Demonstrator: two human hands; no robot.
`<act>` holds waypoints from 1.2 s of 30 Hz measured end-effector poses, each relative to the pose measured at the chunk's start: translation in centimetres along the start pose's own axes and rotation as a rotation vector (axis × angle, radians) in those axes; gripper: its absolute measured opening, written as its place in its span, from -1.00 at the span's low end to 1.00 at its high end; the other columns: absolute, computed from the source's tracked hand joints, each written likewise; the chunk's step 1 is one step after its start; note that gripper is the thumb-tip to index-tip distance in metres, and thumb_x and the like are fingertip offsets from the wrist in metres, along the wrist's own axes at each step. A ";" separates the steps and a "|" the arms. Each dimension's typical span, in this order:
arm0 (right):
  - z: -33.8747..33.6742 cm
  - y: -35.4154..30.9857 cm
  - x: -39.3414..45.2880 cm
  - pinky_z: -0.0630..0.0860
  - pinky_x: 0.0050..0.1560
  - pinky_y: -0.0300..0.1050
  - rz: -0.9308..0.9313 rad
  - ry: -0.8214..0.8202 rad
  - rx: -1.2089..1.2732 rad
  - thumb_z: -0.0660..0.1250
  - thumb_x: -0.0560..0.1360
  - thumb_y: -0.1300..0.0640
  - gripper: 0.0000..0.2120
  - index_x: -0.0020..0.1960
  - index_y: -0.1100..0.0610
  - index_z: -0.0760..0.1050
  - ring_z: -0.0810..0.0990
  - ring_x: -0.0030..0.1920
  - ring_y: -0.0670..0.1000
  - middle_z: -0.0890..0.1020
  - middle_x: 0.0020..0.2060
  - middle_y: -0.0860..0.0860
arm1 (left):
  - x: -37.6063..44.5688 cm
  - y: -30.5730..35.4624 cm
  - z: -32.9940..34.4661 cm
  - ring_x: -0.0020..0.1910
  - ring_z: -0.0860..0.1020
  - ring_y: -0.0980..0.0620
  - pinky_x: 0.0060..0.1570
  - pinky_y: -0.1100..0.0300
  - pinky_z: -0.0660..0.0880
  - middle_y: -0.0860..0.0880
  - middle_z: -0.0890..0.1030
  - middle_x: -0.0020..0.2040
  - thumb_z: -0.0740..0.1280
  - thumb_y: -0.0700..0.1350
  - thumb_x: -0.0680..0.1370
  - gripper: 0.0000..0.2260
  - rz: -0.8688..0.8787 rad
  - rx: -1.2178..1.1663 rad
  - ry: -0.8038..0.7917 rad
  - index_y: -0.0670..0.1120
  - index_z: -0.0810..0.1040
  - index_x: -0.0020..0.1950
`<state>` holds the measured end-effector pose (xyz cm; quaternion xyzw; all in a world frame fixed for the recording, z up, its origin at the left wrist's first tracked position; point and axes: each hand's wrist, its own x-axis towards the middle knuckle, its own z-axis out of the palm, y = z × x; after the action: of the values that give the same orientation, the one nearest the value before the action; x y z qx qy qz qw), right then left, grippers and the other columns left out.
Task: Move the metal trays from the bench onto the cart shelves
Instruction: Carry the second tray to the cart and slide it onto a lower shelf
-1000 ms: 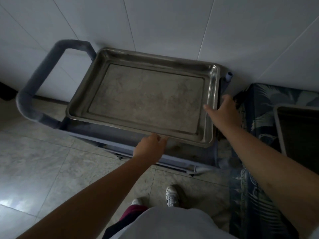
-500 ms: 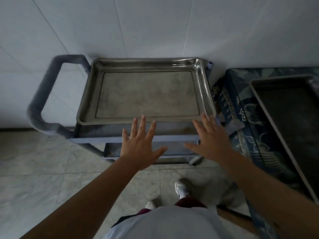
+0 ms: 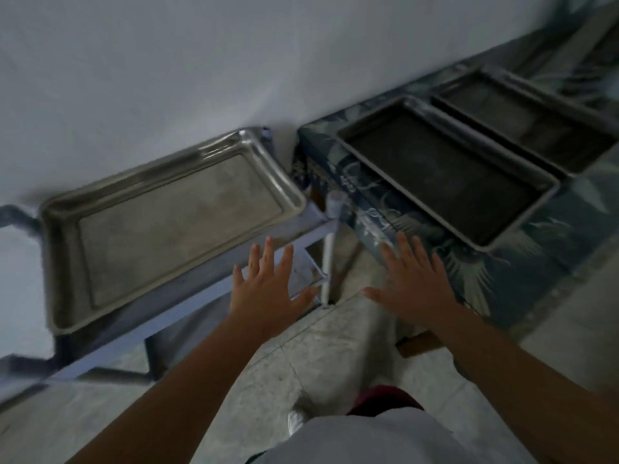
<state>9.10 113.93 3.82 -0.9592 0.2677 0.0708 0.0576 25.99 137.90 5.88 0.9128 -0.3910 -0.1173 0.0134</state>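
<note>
both hands have been pulled back from the tray (image 3: 160, 226) now lying on the cart (image 3: 187, 306) top, and the left hand (image 3: 268, 289) and right hand (image 3: 415, 279) are held flat, spread and holding nothing, while two dark trays (image 3: 445, 175) (image 3: 526, 118) are left on the bench (image 3: 502, 272) to be moved.

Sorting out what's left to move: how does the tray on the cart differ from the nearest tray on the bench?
The cart tray looks pale, shiny silver; the nearest bench tray looks dark and dull. The cart tray sits on the cart's top shelf; the bench tray rests on a patterned cloth. Both are rectangular, rimmed, empty and untouched.
</note>
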 end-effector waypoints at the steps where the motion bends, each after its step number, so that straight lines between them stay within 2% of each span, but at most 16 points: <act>1: -0.3 1.6 -1.4 -0.08 0.47 0.31 0.051 0.009 0.025 -0.28 0.26 -0.69 0.07 0.60 -0.10 -0.19 -0.21 0.58 0.15 -0.21 0.60 0.04 | 0.6 1.8 -0.2 0.62 -0.22 -0.17 0.52 -0.31 -0.02 -0.09 -0.26 0.65 -0.40 0.58 0.34 -0.04 0.051 0.011 0.002 0.11 -0.21 0.64; 4: -0.6 6.5 -5.7 -0.07 0.48 0.29 0.178 0.023 0.033 -0.32 0.24 -0.69 0.08 0.60 -0.10 -0.22 -0.22 0.57 0.14 -0.23 0.60 0.05 | 2.4 7.7 -0.8 0.62 -0.19 -0.15 0.50 -0.30 -0.01 -0.08 -0.22 0.66 -0.42 0.59 0.32 -0.02 0.178 0.027 0.018 0.12 -0.20 0.64; 8: -1.1 12.9 -10.5 -0.06 0.48 0.30 0.354 0.018 0.073 -0.35 0.21 -0.69 0.12 0.60 -0.07 -0.21 -0.25 0.57 0.13 -0.27 0.59 0.05 | 3.6 15.5 -0.8 0.62 -0.22 -0.13 0.51 -0.27 -0.08 -0.01 -0.34 0.61 -0.35 0.60 0.36 -0.11 0.339 0.006 0.040 0.20 -0.32 0.60; 11: -1.0 18.1 -14.1 -0.04 0.48 0.29 0.488 0.034 0.121 -0.35 0.19 -0.69 0.12 0.59 -0.09 -0.28 -0.28 0.57 0.11 -0.32 0.58 0.03 | 4.4 21.9 -1.0 0.61 -0.25 -0.14 0.51 -0.27 -0.06 -0.04 -0.32 0.63 -0.29 0.58 0.40 -0.12 0.423 0.031 0.050 0.17 -0.28 0.62; 14: -1.1 23.2 -18.0 -0.10 0.50 0.30 0.540 0.017 0.155 -0.38 0.18 -0.68 0.12 0.57 -0.08 -0.35 -0.31 0.56 0.11 -0.33 0.57 0.05 | 4.7 29.2 -0.9 0.62 -0.24 -0.15 0.53 -0.29 0.00 -0.07 -0.26 0.66 -0.27 0.57 0.41 -0.12 0.494 0.050 0.047 0.15 -0.23 0.63; 18: -0.8 30.3 -23.1 -0.18 0.50 0.28 0.602 0.029 0.191 -0.29 0.24 -0.68 0.08 0.59 -0.08 -0.30 -0.35 0.55 0.08 -0.36 0.56 0.01 | 4.4 39.9 0.2 0.63 -0.18 -0.15 0.50 -0.27 0.00 -0.08 -0.20 0.67 -0.23 0.56 0.42 -0.11 0.611 0.029 0.025 0.12 -0.15 0.65; 24: 0.0 39.6 -29.0 -0.19 0.48 0.29 0.733 0.039 0.183 -0.24 0.27 -0.69 0.04 0.57 -0.14 -0.30 -0.36 0.54 0.06 -0.36 0.56 -0.02 | 3.5 52.6 2.6 0.62 -0.20 -0.15 0.54 -0.25 -0.03 -0.09 -0.22 0.67 -0.26 0.56 0.39 -0.09 0.751 0.080 -0.030 0.13 -0.19 0.65; 31: 0.2 48.8 -29.7 -0.23 0.47 0.30 0.852 0.082 0.192 -0.22 0.30 -0.67 0.00 0.56 -0.15 -0.29 -0.41 0.51 0.01 -0.39 0.53 -0.04 | 7.2 63.1 4.1 0.62 -0.24 -0.14 0.51 -0.30 0.03 -0.05 -0.28 0.65 -0.39 0.60 0.30 -0.01 0.837 0.141 -0.049 0.14 -0.19 0.65; 36: 0.9 56.6 -27.0 -0.26 0.45 0.29 0.925 0.087 0.238 -0.27 0.29 -0.67 -0.01 0.56 -0.16 -0.28 -0.39 0.52 0.02 -0.44 0.48 -0.07 | 13.5 71.4 5.3 0.62 -0.21 -0.14 0.50 -0.30 -0.01 -0.04 -0.24 0.66 -0.37 0.61 0.31 -0.02 0.885 0.112 -0.045 0.15 -0.17 0.64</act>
<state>-43.39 79.65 3.35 -0.7282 0.6749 0.0177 0.1180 -16.90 79.03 6.30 0.6540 -0.7500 -0.0989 0.0044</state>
